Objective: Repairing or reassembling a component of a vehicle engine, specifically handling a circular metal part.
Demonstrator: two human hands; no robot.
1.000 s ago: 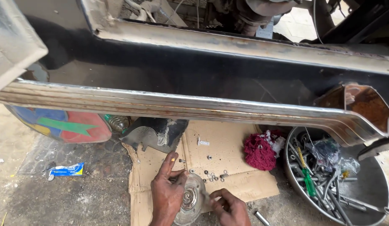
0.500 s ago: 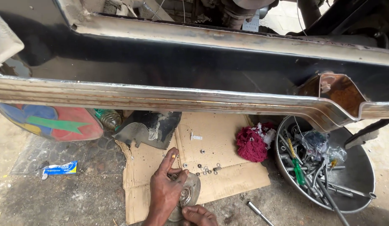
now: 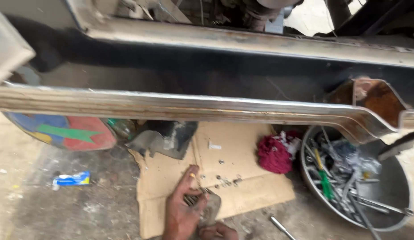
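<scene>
Far left on the ground: a small blue-and-white packet (image 3: 72, 178) on dirty concrete, well apart from the hands. Above it, under the long metal beam (image 3: 171, 106) that crosses the view, a painted panel (image 3: 66, 133) in red, green, blue and yellow. Just right of the panel, a green bottle (image 3: 120, 126) and a crumpled dark sheet (image 3: 164, 138), the sheet overlapping the top left corner of the cardboard (image 3: 247, 186). Left hand (image 3: 182, 209) lies on the cardboard's lower part, fingers extended toward the beam, palm and fingers laid over a round metal part (image 3: 207, 206); the part sits on the cardboard at bottom centre, partly covered. Right hand (image 3: 218, 232) at the bottom edge, just right of the left, touching the part's lower side; mostly cut off by the frame, so cannot tell whether it is closed or spread. Loose nuts and bolts (image 3: 224, 180) scattered on the cardboard just above the hands. A rod-like tool (image 3: 280, 226) lies on the ground right of the cardboard. Further right, a red rag (image 3: 274, 154), then a metal basin (image 3: 393, 191) full of tools, one with a green handle (image 3: 325, 184).
</scene>
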